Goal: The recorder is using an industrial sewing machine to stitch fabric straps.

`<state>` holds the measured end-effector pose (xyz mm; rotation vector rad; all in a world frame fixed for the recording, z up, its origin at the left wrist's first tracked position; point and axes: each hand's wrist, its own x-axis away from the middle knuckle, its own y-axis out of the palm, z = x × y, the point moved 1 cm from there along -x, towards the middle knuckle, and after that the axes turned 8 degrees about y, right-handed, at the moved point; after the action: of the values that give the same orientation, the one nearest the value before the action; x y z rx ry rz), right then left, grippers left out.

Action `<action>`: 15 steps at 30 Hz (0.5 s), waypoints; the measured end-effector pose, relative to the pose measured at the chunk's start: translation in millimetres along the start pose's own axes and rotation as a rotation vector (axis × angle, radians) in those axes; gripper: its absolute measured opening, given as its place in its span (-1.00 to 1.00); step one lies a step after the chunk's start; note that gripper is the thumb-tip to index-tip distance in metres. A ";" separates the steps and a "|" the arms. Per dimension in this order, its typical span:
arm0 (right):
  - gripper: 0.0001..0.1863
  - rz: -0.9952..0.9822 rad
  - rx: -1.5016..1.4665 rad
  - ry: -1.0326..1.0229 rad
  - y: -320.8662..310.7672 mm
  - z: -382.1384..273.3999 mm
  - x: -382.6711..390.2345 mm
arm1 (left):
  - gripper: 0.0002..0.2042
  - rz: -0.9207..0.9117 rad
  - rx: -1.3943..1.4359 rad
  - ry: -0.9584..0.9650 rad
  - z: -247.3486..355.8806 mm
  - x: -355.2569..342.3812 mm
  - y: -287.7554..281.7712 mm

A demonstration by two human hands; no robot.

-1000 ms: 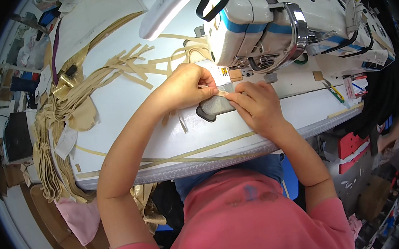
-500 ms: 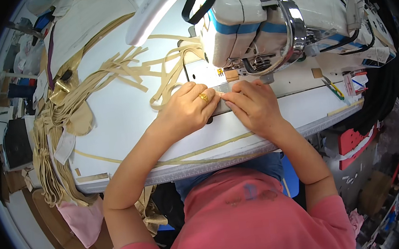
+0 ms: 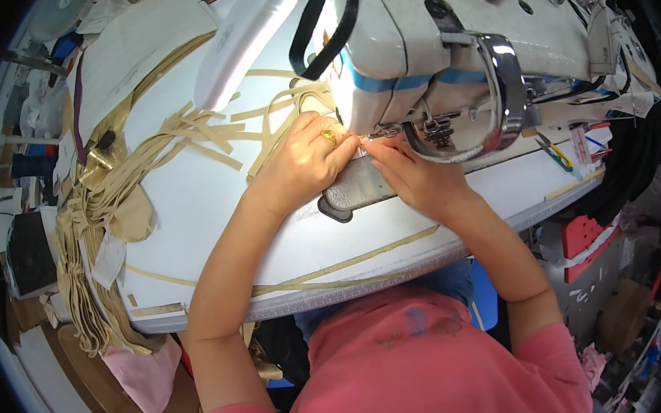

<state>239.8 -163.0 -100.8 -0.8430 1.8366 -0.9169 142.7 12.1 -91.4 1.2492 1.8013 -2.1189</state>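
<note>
A white sewing machine (image 3: 378, 29) with a blue band stands over the white table. My left hand (image 3: 303, 158), with a gold ring on it, is closed in a pinch just left of the needle area. My right hand (image 3: 421, 183) pinches close beside it, fingertips nearly meeting the left ones below the machine's presser foot (image 3: 387, 131). Between the fingertips is a small end of beige fabric strip, mostly hidden by the fingers. More beige strips (image 3: 262, 145) run behind my left hand. Below both hands lies the machine's metal bed plate (image 3: 360, 184).
A heap of beige strips (image 3: 120, 185) spreads across the table's left side and hangs over its edge. Yellow-and-green snips (image 3: 555, 154) lie at the right. A long thin strip (image 3: 343, 265) lies along the front edge, near a clear ruler (image 3: 369, 283). A curved chrome guard (image 3: 507, 89) juts from the machine.
Both hands have shifted slightly up, in toward the needle area, still pinching together. My head view has moved, so the machine appears larger and more of the bed plate shows.
</note>
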 end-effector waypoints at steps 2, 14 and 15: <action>-0.68 -0.021 -0.039 0.044 4.7 2.1 3.7 | -0.79 0.032 0.074 -0.070 -0.4 0.7 1.5; -0.65 0.075 -0.120 -0.021 7.3 5.7 1.9 | -0.80 0.065 0.142 -0.177 -1.8 4.5 8.8; -0.65 0.075 -0.120 -0.018 7.6 6.2 2.5 | -0.81 0.064 0.144 -0.180 -1.8 4.6 9.0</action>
<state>243.2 -162.8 -110.4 -0.8466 1.9098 -0.7560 145.5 12.9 -101.3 1.0883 1.5410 -2.2782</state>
